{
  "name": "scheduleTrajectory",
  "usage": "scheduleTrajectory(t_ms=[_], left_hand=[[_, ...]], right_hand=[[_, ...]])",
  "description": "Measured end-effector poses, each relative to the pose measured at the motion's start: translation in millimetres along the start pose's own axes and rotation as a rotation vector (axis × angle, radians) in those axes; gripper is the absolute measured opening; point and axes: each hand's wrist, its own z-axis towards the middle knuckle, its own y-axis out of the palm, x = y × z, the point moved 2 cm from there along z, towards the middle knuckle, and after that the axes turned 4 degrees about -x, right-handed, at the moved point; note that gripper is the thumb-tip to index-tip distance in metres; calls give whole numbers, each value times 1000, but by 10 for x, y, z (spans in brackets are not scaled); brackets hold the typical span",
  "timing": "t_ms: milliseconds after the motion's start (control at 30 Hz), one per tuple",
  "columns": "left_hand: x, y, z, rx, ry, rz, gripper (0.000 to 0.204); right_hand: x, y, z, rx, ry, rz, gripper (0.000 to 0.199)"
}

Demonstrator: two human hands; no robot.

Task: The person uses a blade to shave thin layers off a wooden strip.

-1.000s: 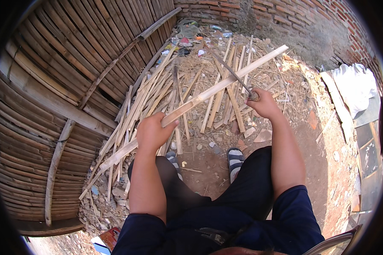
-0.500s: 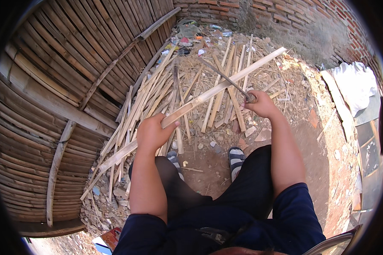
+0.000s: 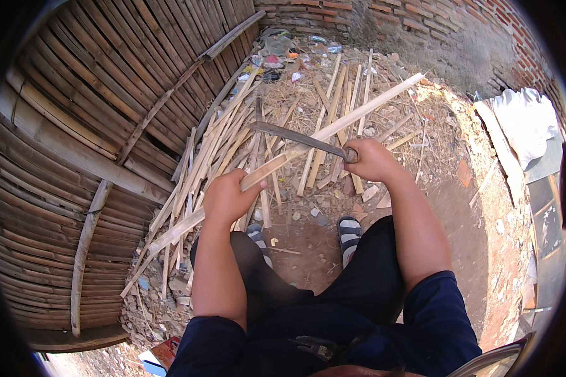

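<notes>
My left hand (image 3: 226, 195) is closed round a long pale bamboo strip (image 3: 352, 117), which slants from the lower left up to the far right. In my right hand (image 3: 372, 161) is the handle of a machete (image 3: 295, 136). Its dark blade points left and lies across the strip, a little beyond my left hand; whether it presses on the strip I cannot tell. Under and behind the strip, many split bamboo strips (image 3: 223, 138) lie heaped on the ground.
A bamboo slat wall (image 3: 82, 113) stands close on the left, and a brick wall (image 3: 415, 25) closes the far side. Litter and rubble cover the far ground. At the right lies a white sack (image 3: 525, 125) beside a board (image 3: 500, 144). My sandalled feet (image 3: 349, 235) are below.
My right hand has come left and nearer to me, sliding the machete down along the strip toward my left hand. The blade has turned to point more leftward. My left hand stays put.
</notes>
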Motion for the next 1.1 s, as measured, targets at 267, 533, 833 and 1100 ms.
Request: scheduleTrajectory(t_ms=[267,533,833,1100], left_hand=[[-12,-35,0,19,-12,2,52],[-18,-17,18,29,-30,-23,51],[-17,50,27,29,-4,-23,51],[-14,-8,11,38,0,-6,51]], right_hand=[[463,-130,4,67,155,173,46],[841,-163,-64,318,300,240,57],[23,66,14,-4,-46,7,39],[381,-46,12,98,48,127,47]])
